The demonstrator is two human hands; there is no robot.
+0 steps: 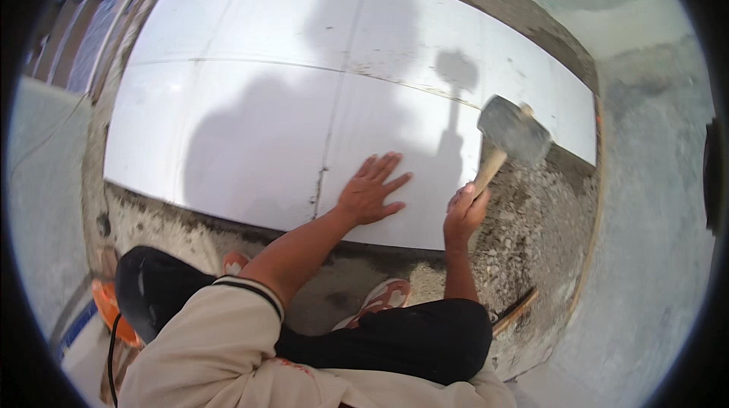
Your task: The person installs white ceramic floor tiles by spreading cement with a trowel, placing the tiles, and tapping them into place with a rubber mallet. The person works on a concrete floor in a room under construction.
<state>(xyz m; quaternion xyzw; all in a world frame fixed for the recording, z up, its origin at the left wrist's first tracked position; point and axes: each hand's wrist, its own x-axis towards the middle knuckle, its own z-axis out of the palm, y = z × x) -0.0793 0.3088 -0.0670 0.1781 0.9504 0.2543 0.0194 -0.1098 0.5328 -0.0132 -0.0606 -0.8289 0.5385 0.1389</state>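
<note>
My left hand [372, 190] lies flat with spread fingers on a white floor tile [410, 218], close to its left joint. My right hand [465, 213] is wrapped round the wooden handle of a rubber mallet [514, 131]. The mallet's dark grey head is raised above the tile's right edge, and its shadow falls on the tiles to the left. More white tiles [175, 20] adjoin this one on the left and beyond. Dark marks run along the joint beside my left hand.
Crumbly grey mortar [531, 226] covers the ground right of the tile, with a thin strip of wood [516, 311] at its near end. A grey plastered wall [653, 203] rises on the right, another low wall [45, 180] on the left. An orange object [110, 309] stands at lower left.
</note>
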